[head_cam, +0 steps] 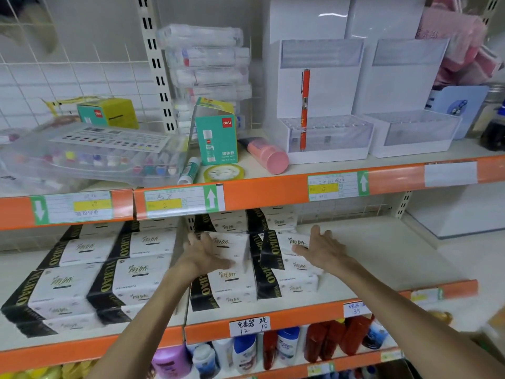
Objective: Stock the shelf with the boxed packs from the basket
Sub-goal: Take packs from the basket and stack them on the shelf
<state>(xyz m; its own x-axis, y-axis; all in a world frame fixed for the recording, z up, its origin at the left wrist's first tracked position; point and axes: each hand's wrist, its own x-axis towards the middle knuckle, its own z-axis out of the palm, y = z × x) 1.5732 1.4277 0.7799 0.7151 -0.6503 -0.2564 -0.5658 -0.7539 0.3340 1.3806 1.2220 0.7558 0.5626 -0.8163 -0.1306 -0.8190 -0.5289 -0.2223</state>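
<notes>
Both arms reach up from 6 o'clock into the middle shelf [382, 242], whose orange front rail runs below the stacked goods. The left hand [203, 253] lies flat, fingers spread and apart, on the top face of a white-and-black boxed pack [232, 243] near the centre of the view; it presses rather than grasps. The right hand [325, 248], at 3 o'clock from the left one, is likewise spread open, its palm against the right side of a neighbouring pack [289, 242] that sits tilted, with its black end band turned toward the camera. Neither hand closes around anything. These 2 packs top a central stack [235, 285] of the same packs, and more rows of them [90, 283] fill the shelf toward 9 o'clock, several layers deep. To the 3 o'clock side of the right hand the shelf board is bare. The basket is not in view. On the upper shelf, toward 12 o'clock, stand a teal glue-stick box [217, 140], a pink cylinder [266, 154] lying on its side, a roll of tape [223, 173] and 2 clear display holders, the left holder [325, 138] with 1 orange pen [304, 105] upright in it. Toward 10 o'clock lies a clear case of coloured markers [95, 157]. Below, at 6 o'clock, bottles [244, 351] line the lower shelf.
</notes>
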